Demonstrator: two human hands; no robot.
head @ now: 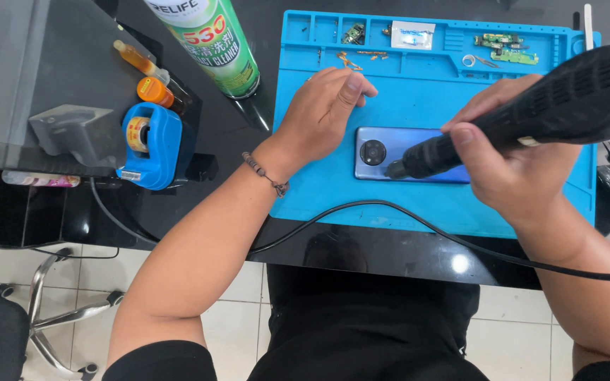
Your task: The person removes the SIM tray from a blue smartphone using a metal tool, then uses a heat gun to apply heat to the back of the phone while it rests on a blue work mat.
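A blue smartphone [390,144] lies face down on a blue work mat [418,92], its round camera at the left end. My right hand [510,166] is shut on a black hot-air gun [531,116], whose nozzle points down at the phone's back just right of the camera. My left hand [323,113] rests on the mat beside the phone's left end, fingers loosely curled, holding nothing. A bead bracelet sits on my left wrist.
The mat's top compartments hold small circuit boards [506,48], flex parts and a white packet [412,35]. A green spray can [210,42], small orange bottles [155,88] and a blue tape dispenser [153,144] stand at the left. A black cable [390,208] crosses the desk's front edge.
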